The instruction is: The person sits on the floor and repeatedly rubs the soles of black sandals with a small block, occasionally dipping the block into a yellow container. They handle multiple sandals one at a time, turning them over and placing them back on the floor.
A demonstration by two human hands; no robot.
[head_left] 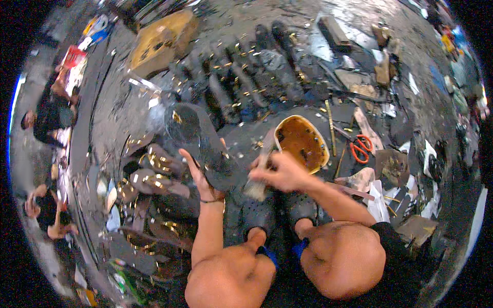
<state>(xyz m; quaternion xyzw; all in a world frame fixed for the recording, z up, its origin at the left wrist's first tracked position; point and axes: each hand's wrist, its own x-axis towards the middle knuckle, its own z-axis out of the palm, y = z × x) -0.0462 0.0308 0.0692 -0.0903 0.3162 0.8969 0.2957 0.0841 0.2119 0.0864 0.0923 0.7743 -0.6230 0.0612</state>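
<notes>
My left hand (199,177) is closed around a dark shoe sole (205,138), held up with its rounded end pointing away from me. In my right hand (285,172) is a brush (256,191), gripped between thumb and fingers with its pale bristles downward; motion blurs it. The bristles are to the right of the sole and apart from it. Just beyond my right hand stands a pale-rimmed tub (327,156) with amber-brown, glue-like stuff and dark bits inside.
Dark sandals with gold buckles (156,182) are heaped at left. Several soles (249,77) lie in rows beyond. Orange-handled scissors (361,149), a yellow stick (330,123) and scraps (377,197) lie at right. A yellowish block (162,41) sits far left; other people (51,115) sit beyond.
</notes>
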